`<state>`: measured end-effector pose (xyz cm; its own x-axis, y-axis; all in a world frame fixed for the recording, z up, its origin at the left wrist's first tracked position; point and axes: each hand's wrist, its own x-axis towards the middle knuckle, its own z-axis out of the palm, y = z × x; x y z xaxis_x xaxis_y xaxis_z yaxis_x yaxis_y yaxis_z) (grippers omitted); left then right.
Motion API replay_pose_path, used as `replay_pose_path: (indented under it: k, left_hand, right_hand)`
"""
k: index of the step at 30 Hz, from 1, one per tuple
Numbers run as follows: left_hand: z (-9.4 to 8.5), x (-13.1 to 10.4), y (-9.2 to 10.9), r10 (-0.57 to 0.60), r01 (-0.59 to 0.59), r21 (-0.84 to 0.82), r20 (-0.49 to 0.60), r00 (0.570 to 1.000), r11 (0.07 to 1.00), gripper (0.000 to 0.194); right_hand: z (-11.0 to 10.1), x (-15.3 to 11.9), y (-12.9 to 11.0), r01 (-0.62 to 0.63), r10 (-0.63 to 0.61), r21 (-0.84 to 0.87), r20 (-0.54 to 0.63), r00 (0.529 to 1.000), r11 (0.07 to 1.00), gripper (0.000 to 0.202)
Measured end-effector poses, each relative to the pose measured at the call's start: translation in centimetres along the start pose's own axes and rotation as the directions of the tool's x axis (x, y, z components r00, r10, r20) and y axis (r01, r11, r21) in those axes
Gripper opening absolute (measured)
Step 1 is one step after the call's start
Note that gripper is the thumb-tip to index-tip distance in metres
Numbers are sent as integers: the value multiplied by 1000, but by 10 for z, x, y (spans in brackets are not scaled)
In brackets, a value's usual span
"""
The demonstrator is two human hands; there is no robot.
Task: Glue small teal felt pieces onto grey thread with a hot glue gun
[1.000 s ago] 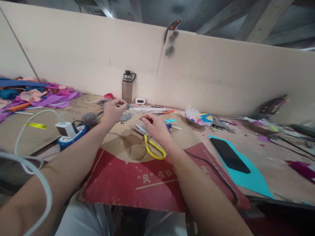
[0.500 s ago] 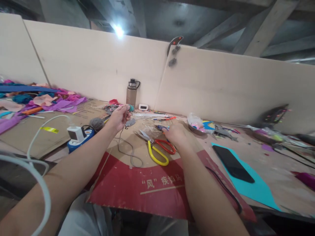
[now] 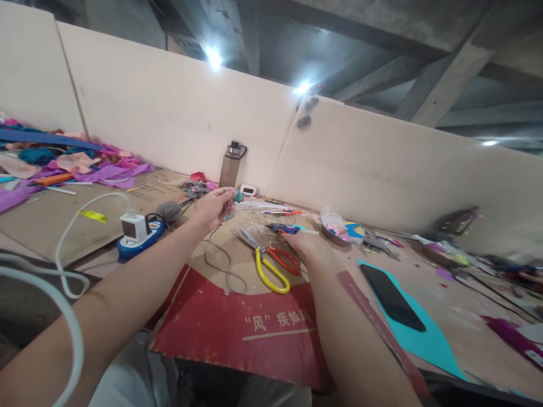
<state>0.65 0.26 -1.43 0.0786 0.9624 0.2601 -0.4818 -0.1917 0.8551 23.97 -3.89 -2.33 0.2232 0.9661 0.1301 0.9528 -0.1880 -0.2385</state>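
Observation:
My left hand [image 3: 219, 204] is closed in a pinch on a small teal piece [image 3: 238, 196], held above the cardboard. Grey yarn [image 3: 229, 265] lies in loops on the cardboard below that hand and runs up towards it. The fingers of my right hand [image 3: 299, 240] are wrapped round a blue glue gun [image 3: 285, 228], its nozzle pointing left and a pale glue stick [image 3: 309, 232] at its back. Just below lie scissors [image 3: 271, 263] with one yellow and one red handle, blades open. My right hand partly hides the glue gun's grip.
The red-printed cardboard [image 3: 237, 333] covers the table's front. Left are a blue power strip [image 3: 142, 240] with a white charger [image 3: 134, 226], a yarn ball [image 3: 169, 212] and coloured scraps [image 3: 76, 164]. A bottle [image 3: 230, 164] stands behind; a phone [image 3: 392, 297] and bowl [image 3: 337, 234] are right.
My left hand with the teal piece sits slightly further right and lower in view. The glue gun in my right hand shows more clearly. The whole view has tilted and shifted a little.

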Motion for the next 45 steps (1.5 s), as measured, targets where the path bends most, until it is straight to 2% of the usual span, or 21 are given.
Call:
replay_pose_path:
  k: [2,5,7,10,11,12,14,17,21,25,29,45]
  left_hand:
    - [-1,1,-1,10,-10,10,-2,1000,1000,16]
    - [-2,2,-3,14,-14,30,-17,1000,999,15]
    - [-3,3,-4,1,1,43,-46,999,999,14]
    - [-3,2,-5,-37,43,66,-82,996,997,15]
    - [-2,2,-6,-48,55,78,-91,995,995,14]
    - [-1,1,-6,-56,65,91,-95,994,994,14]
    - [1,-1,-6,-63,75,124,-96,993,989,13]
    - [3,-2,-7,-55,70,168,-93,994,983,12]
    - [3,-2,-8,-29,45,181,-92,995,982,16]
    - [3,-2,-8,-19,32,165,-78,997,986,15]
    - [6,-3,-7,-26,39,161,-84,996,986,15]
    - [6,-3,-8,-8,20,171,-70,998,985,15]
  right_hand:
    - [7,5,0,-8,23,258,-54,998,966,18]
    - [19,11,-5,65,37,630,-148,988,774,19]
    - [22,9,-14,138,-11,751,-172,985,646,26]
    - [15,-6,-30,239,-123,893,-207,971,381,35]
    - [11,-14,-34,261,-157,904,-219,963,338,35]
    - [6,-21,-38,278,-180,901,-228,957,333,34]
    - [-2,-33,-43,304,-211,872,-238,948,383,26]
    - [-8,-41,-45,355,-259,835,-264,929,420,18]
    - [-2,-37,-44,414,-326,808,-292,899,419,22]
    - [4,-33,-42,500,-367,695,-348,863,516,26]
    - [4,-35,-43,528,-375,623,-372,849,577,26]
    - [0,-39,-44,542,-373,597,-394,840,591,24]
